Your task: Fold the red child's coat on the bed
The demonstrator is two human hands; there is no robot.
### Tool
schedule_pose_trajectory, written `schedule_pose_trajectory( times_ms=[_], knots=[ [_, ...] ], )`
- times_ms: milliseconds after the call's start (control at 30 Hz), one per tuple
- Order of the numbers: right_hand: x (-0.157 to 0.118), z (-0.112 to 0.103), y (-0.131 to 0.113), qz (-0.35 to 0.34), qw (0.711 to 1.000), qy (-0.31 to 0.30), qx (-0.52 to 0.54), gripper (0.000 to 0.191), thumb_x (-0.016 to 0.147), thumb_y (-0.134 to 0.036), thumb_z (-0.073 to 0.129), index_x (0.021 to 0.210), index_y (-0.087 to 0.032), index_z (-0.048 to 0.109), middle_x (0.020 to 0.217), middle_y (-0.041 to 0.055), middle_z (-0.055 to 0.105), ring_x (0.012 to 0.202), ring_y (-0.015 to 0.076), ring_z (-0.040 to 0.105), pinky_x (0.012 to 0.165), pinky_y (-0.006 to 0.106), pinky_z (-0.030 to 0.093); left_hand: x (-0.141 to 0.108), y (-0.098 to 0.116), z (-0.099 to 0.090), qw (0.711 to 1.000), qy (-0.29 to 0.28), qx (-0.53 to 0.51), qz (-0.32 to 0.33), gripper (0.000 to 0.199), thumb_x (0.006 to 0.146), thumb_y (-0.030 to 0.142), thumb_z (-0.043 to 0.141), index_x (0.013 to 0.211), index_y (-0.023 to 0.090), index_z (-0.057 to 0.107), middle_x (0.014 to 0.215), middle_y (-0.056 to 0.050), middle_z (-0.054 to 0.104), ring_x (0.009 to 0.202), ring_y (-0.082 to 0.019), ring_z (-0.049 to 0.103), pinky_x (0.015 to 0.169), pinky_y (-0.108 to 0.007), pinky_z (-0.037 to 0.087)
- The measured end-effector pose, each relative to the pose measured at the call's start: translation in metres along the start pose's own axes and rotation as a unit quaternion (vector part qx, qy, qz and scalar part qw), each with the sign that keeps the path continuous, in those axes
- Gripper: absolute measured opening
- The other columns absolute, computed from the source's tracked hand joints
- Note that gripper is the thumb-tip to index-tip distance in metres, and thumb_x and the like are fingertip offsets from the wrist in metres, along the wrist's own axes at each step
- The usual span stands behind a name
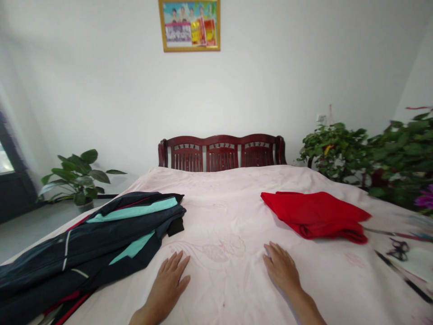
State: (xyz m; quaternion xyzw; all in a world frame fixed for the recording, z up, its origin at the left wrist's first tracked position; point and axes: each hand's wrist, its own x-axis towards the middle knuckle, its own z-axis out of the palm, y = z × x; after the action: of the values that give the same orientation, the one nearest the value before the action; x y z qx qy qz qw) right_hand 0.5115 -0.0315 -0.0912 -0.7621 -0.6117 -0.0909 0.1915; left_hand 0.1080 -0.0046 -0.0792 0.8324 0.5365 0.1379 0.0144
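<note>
My left hand (169,283) lies palm down on the pale pink sheet (219,289), fingers stretched out and holding nothing. To its left is a pile of dark navy clothing (111,243) with turquoise panels, white piping and some red trim; the hand is apart from it. My right hand (281,267) also rests flat on the sheet with its fingers extended and nothing in it. Just beyond it, up and to the right, sits a folded bright red garment (314,214), not touching the hand.
A dark wooden slatted bench back (221,153) stands at the far edge against the wall. Small dark items, including a black pen-like stick (404,277) and black-framed glasses (398,249), lie at right. Potted plants (81,176) flank both sides. A framed picture (190,25) hangs above.
</note>
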Motion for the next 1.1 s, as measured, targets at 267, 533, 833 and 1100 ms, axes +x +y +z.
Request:
schedule_pose_trajectory(
  times_ms=[267,533,833,1100],
  knots=[
    [0.000,0.003,0.002,-0.008,1.000,0.009,-0.009,0.043,0.092,-0.029,0.040,0.127,-0.018,0.063,0.138,0.0121,0.058,0.131,0.0273,0.049,0.112,0.045,0.034,0.002,-0.007,0.008,0.999,0.034,-0.021,0.005,0.047,0.092,0.033,0.048,0.139,0.029,0.055,0.150,-0.006,0.048,0.140,-0.027,0.042,0.116,-0.051,0.033],
    [0.000,0.004,0.001,-0.003,1.000,0.019,-0.003,0.042,0.092,-0.028,0.041,0.125,-0.018,0.064,0.137,0.0120,0.058,0.130,0.0275,0.050,0.111,0.045,0.034,0.003,-0.013,0.011,0.994,0.095,-0.062,0.006,0.041,0.089,0.030,0.051,0.127,0.026,0.065,0.139,-0.006,0.060,0.131,-0.026,0.053,0.112,-0.049,0.042],
    [0.000,0.005,0.003,-0.006,0.999,0.032,0.012,0.040,0.091,-0.029,0.040,0.122,-0.021,0.065,0.135,0.0105,0.060,0.129,0.0260,0.051,0.110,0.043,0.034,0.006,-0.025,0.021,0.972,0.178,-0.150,0.000,0.035,0.088,0.032,0.049,0.114,0.026,0.072,0.125,-0.004,0.069,0.123,-0.024,0.060,0.108,-0.044,0.048],
    [0.001,-0.002,0.002,0.003,1.000,0.001,0.006,0.045,0.092,-0.030,0.037,0.126,-0.018,0.064,0.137,0.0096,0.059,0.130,0.0252,0.049,0.111,0.039,0.034,0.012,-0.068,-0.040,0.944,0.316,-0.043,-0.089,0.044,0.092,0.039,0.041,0.120,0.018,0.067,0.130,-0.011,0.064,0.133,-0.029,0.048,0.112,-0.046,0.039]
  ],
)
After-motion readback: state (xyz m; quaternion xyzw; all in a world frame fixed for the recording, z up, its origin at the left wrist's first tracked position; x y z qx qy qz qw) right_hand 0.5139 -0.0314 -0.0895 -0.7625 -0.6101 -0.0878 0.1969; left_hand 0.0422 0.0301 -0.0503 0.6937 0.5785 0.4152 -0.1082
